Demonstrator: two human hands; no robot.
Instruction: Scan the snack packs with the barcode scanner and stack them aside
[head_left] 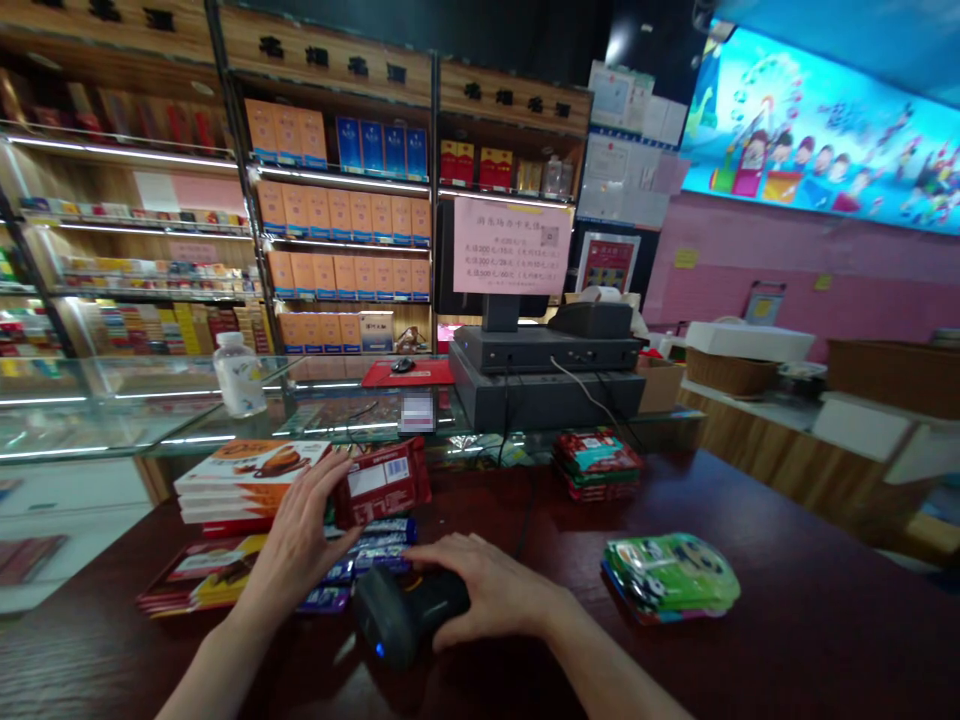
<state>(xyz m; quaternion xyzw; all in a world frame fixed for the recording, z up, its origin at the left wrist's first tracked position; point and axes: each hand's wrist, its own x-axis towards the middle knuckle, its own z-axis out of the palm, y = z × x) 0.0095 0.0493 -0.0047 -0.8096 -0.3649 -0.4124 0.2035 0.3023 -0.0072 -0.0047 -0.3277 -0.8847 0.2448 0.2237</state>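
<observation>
My right hand [487, 585] is wrapped round a black barcode scanner [405, 610] with a small blue light, low over the dark table. My left hand [304, 525] holds a dark red packet [382, 480] by its left end, its white label and barcode facing up. Under and beside the hands lie purple-blue wrapped bars [382, 540]. White and orange boxes [247, 475] are stacked left of my left hand, and a pile of red and yellow packets [199, 575] lies in front of them.
Red packets [596, 462] and green packs with a football picture [671, 575] lie on the table [787, 560] to the right. Behind stand a glass counter [300, 410], a white-capped bottle [240, 375] and a cash register [547, 350]. Stocked shelves line the back wall.
</observation>
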